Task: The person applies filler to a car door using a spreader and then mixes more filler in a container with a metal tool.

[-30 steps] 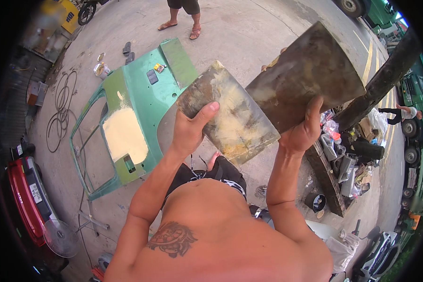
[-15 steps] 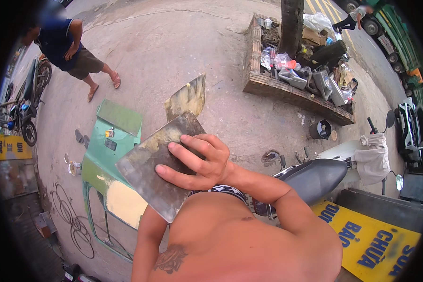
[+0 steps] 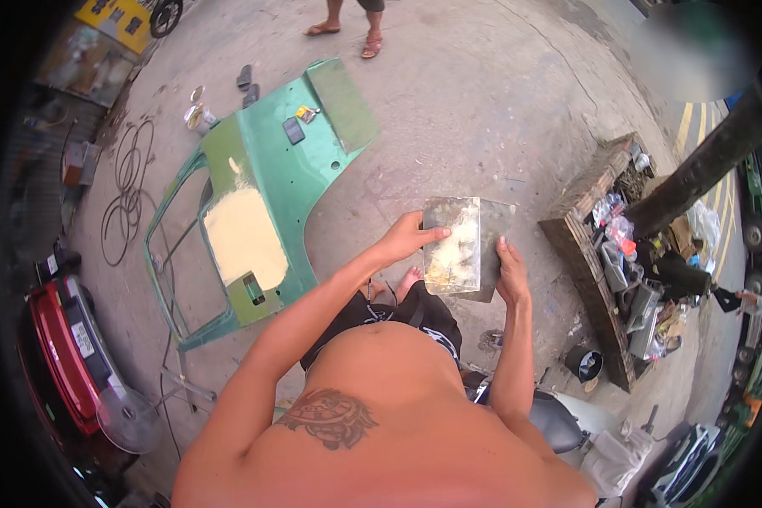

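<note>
My feed shows concrete ground, stained and cracked toward the upper right. I find a green vehicle panel lying on it at left, bearing a broad cream patch, a dark rectangular item and a small yellow one. Left of the panel I record looped cable; at lower left, a red car. To the right I log a low planter with litter around a tree trunk, and a black bucket just beside it. A bystander's sandalled feet stand at the top.

Two plates are held up in front of the person's waist. The left hand has its fingers clamped on a cream-smeared plate, thumb on the face. The right hand has its fingers clamped on a darker plate behind, at its right edge. They overlap; I cannot tell whether they touch.
</note>
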